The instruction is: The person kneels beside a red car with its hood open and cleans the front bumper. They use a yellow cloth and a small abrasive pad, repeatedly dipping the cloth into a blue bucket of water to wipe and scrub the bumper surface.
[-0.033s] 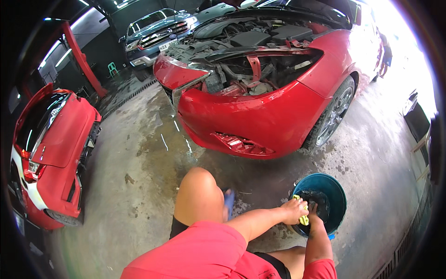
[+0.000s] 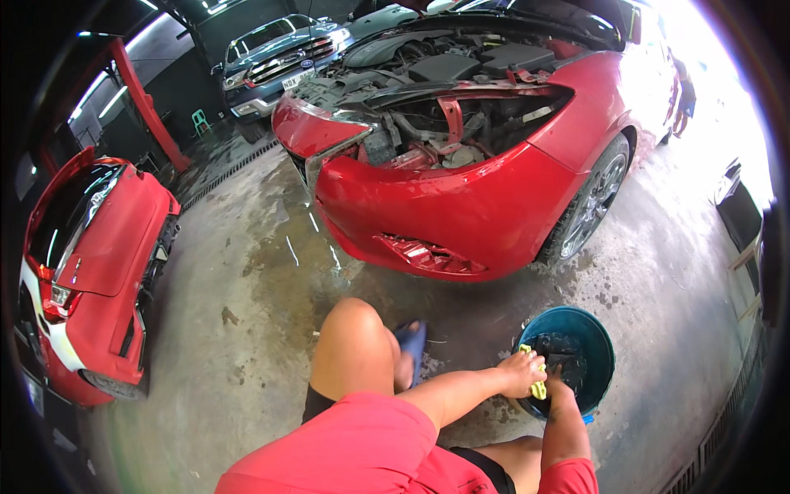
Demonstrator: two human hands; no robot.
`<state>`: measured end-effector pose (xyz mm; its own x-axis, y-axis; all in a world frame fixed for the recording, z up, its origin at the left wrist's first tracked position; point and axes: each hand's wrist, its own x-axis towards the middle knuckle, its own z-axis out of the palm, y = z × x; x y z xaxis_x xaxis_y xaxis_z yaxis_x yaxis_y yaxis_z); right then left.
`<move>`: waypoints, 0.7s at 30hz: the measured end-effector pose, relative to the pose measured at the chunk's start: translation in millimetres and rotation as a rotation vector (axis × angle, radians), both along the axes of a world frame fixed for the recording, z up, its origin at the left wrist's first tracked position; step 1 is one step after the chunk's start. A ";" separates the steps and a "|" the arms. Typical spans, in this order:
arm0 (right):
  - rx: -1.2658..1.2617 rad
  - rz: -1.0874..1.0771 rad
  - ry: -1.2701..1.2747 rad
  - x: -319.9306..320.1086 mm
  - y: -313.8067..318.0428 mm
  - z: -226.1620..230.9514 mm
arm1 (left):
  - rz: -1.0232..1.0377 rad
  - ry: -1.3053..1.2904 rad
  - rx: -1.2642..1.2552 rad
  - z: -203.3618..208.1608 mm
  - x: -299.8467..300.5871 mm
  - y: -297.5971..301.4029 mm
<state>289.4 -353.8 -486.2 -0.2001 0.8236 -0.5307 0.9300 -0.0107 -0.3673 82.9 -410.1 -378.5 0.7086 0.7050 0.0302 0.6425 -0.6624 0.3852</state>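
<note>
A teal bucket (image 2: 610,362) with water in it stands on the floor by my right knee. At its left rim my left hand (image 2: 520,373) is closed round a bunched yellow-green cloth (image 2: 539,389). My right hand (image 2: 558,382) reaches down inside the bucket, beside the cloth. A dark flat piece (image 2: 566,357) shows at its fingertips, against the dark water; its kind is unclear. The fingertips are partly hidden.
Ahead stands a red car with its front bumper (image 2: 428,214) on, a headlight opening bare and the engine exposed. Another red car (image 2: 107,247) is at left, a blue-grey pickup-like vehicle (image 2: 280,62) behind. The concrete floor (image 2: 239,329) has wet patches.
My slippered foot has shifted and shows more fully beside my knee. A dark flat shape now shows more plainly at my right fingertips. My left hand and the cloth stay in place.
</note>
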 end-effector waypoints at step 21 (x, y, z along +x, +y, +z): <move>-0.129 -0.047 -0.056 31.3 3.1 -31.9 | -0.035 -0.252 0.189 -6.5 1.2 11.2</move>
